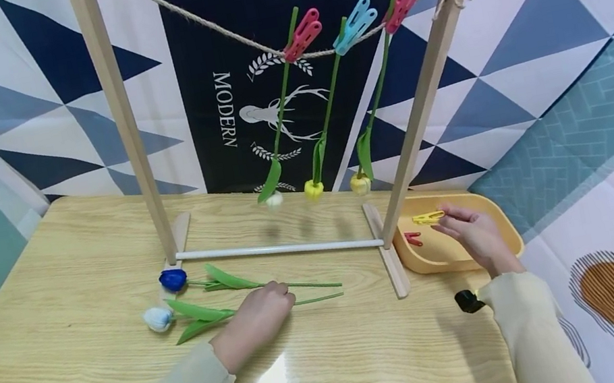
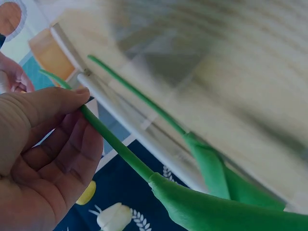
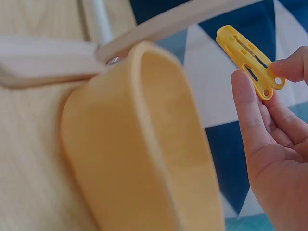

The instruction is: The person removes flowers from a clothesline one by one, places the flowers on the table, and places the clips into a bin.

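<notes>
With thumb and fingertips my left hand [image 1: 260,312] pinches a green tulip stem [image 2: 120,151]. It is the wall-side one of two tulips laid side by side, the dark blue tulip [image 1: 173,281]; the pale blue tulip [image 1: 158,319] lies nearer me, its stem partly hidden under the hand. My right hand [image 1: 475,234] holds a yellow clothespin [image 3: 250,60] by its handle end, between thumb and fingers, above the orange plastic basin [image 1: 503,218]. A red clothespin [image 1: 413,239] lies inside that basin.
A wooden frame [image 1: 125,124] with a white bottom rod [image 1: 280,248] stands across the table. From its sagging rope [image 1: 203,21], red and blue clothespins [image 1: 354,25] hold three tulips upside down, flower heads [image 1: 314,189] hanging over the tabletop. Behind is a patterned cloth [image 1: 537,27].
</notes>
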The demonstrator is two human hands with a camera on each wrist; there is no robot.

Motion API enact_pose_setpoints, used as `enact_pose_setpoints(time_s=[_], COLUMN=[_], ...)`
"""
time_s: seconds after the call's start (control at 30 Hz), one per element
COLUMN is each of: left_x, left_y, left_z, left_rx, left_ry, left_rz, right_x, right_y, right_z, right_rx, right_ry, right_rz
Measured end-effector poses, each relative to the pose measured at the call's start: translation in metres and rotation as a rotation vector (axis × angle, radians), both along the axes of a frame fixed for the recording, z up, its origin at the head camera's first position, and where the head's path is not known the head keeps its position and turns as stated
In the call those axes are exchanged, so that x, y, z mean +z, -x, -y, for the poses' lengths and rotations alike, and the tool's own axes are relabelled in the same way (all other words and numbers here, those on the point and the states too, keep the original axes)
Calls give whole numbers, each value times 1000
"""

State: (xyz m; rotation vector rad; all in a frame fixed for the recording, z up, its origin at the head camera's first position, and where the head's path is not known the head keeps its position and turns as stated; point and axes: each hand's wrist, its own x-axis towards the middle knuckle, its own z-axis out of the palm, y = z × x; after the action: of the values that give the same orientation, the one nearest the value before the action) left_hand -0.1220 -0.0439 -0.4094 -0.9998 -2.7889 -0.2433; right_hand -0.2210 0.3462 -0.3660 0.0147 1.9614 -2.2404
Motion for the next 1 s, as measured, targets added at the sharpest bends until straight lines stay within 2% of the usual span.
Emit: enact_pose_setpoints(time_s=[0.13, 0.33, 0.4, 0.7, 1.0], left_x=[-10, -20, -23, -28, -31], left_y=[-1, 0, 0, 3, 8], left_z=[0, -2, -3, -6, -8], left_rx=[6, 9, 10, 18, 19], left_ry=[6, 14, 22, 49, 77], left_rz=[-22, -33, -39, -37, -16], right_x=[-10, -25, -30, -38, -39], right_y=[1, 7, 10, 16, 21], right_z=[-4, -6, -6, 0, 2], right_rx=[7, 43, 55, 72, 157], right_ry=[-90, -459, -535, -637, -799], right_rz=[28, 83, 98, 129, 165])
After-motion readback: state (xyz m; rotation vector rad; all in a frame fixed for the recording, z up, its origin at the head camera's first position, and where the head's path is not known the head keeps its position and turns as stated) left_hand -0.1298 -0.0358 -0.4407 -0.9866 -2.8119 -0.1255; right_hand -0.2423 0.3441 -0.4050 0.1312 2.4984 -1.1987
